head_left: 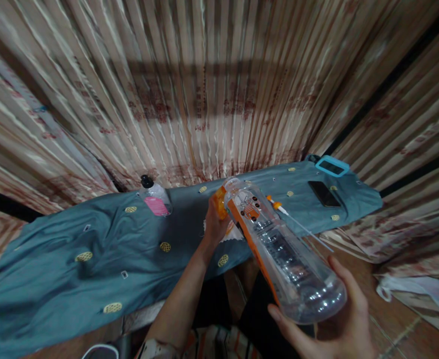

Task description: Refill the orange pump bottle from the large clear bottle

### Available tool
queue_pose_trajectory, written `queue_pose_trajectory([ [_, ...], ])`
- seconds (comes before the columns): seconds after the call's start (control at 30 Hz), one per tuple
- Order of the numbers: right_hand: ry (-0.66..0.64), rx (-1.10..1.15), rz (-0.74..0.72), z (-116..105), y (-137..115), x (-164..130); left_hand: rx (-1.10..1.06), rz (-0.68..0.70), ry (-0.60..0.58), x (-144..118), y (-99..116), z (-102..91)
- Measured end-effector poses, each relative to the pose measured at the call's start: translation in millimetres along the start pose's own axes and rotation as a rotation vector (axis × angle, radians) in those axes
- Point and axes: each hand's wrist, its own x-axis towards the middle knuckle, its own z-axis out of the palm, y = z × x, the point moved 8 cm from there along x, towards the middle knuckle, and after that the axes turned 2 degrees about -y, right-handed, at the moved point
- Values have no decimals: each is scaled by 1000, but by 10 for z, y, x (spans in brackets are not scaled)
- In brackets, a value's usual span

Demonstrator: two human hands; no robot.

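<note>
A large clear plastic bottle (279,249) with an orange label tilts in the air above the table edge, its uncapped neck pointing away from me. My right hand (335,319) is wrapped around its base, thumb and fingers on opposite sides. Beside the neck, my left hand (215,217) grips a bright orange-yellow object (222,200), whose kind I cannot make out. An orange and white pump head (277,205) with a long thin tube lies just right of the bottle. Under the left hand, a white paper or cloth piece (233,233) is partly hidden.
A blue-green patterned cloth (125,269) covers the long narrow table. On its left stands a clear bottle (155,199) with a black cap and pink label. At the right lie a dark phone (324,193) and a blue-framed device (332,166). Striped curtains (219,89) hang behind.
</note>
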Motion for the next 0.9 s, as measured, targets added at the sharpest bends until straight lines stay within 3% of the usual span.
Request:
queue_pose_trajectory([
  [0.33, -31, 18, 18, 21, 9, -13, -55, -38, 14, -1, -35, 16],
  [0.73, -44, -7, -174, 7, 46, 8, -54, -15, -9, 9, 14, 9],
  [0.9, -42, -14, -89, 20, 11, -5, -32, -16, -2, 12, 13, 3],
])
